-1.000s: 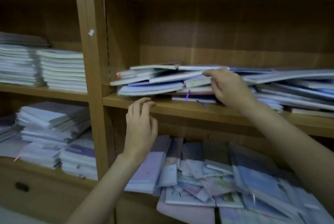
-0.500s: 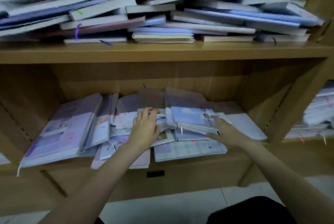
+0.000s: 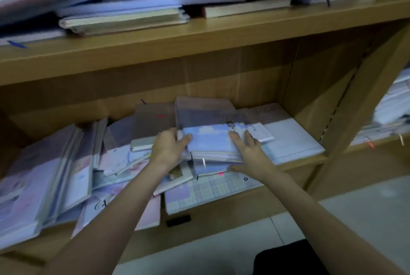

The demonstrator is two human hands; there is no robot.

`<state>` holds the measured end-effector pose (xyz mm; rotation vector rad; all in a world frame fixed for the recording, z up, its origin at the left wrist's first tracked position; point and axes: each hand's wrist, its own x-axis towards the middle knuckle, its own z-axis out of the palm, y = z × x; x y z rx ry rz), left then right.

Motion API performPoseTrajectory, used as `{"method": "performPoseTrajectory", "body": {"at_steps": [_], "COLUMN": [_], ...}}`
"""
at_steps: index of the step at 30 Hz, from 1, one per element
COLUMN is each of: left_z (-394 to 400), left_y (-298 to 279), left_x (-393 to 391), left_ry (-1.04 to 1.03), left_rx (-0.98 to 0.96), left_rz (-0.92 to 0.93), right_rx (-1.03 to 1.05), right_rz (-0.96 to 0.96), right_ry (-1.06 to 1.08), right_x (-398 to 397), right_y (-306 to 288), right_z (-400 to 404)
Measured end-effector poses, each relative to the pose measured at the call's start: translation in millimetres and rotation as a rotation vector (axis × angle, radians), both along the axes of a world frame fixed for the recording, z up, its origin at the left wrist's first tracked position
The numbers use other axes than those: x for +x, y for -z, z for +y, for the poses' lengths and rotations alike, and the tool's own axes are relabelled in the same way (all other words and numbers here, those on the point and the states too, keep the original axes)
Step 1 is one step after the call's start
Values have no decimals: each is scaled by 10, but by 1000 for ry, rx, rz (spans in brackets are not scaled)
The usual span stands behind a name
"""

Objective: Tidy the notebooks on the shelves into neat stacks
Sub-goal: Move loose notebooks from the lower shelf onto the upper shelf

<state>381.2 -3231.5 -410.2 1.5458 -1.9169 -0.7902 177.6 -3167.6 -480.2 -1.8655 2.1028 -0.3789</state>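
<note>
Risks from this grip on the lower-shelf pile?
1. The grid-cover notebook under the pile overhangs the lower shelf; pulling could drag it off.
2. The left hand and right hand hold the blue-cover stack only at its sides, so middle books may slip.

Lower shelf: notebook stack centre, left hand at its left edge, right hand on its right. Leaning notebooks far left. Upper shelf above bears piled notebooks.

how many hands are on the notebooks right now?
2. Left hand grips the left edge of the small stack on the lower shelf; right hand lies on top, thumb at its front edge.
</note>
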Motion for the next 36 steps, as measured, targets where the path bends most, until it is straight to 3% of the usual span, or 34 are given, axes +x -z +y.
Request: {"method": "performPoseTrajectory", "body": {"at_steps": [5,9,13,15,17,20,23,26,30,34,36], "left_z": [183,266,326,350,290,137,56,23,36,112,20], "left_y": [-158,-306,-365,-346,-246,-31,193,292,382,433,524], "left_x": [-242,-531,-1076,-1329,-1441,-1137,-705,-511,-696,-1015,-1067], "left_ry": [14,51,183,305,390,449,507,519,574,582,617], "left_rx": [393,340,336,424,286,-130,-244,-339,-543,-579,-603], "left_rz": [369,457,551,557,293,-408,-856,-1010,-1036,-1155,-1120], "right_rx": [-179,-270,-339,-229,-31,151,159,80,81,-38,-98], "right_rz": [-75,62,363,444,498,429,297,250,61,130,54], "right_ry": [34,-3,179,292,332,135,-15,-57,-50,18,30], "right_x": [-148,-503,-971,-1199,-1332,-1183,-912,-828,-812,-732,-791], "right_y": [-144,-386,-541,-514,-442,-273,-73,-7,-40,61,-24], "right_z": [116,302,525,580,574,507,433,396,417,432,405]}}
